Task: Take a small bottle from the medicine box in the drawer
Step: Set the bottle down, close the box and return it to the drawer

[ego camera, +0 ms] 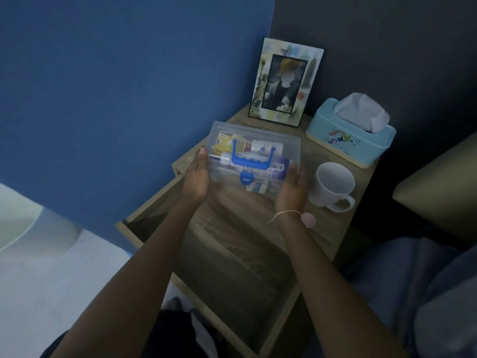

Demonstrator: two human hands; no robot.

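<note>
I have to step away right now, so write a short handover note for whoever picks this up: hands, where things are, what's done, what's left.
Left hand: gripping the left end of the medicine box.
Right hand: gripping its right end.
The box is clear with a blue handle and blue latch, lid closed, held over the nightstand top beside the white mug. The drawer stands open below.
Done: drawer opened, box lifted out.
Left: set the box down, undo the latch, take a small bottle; a white one shows through the lid.
</note>
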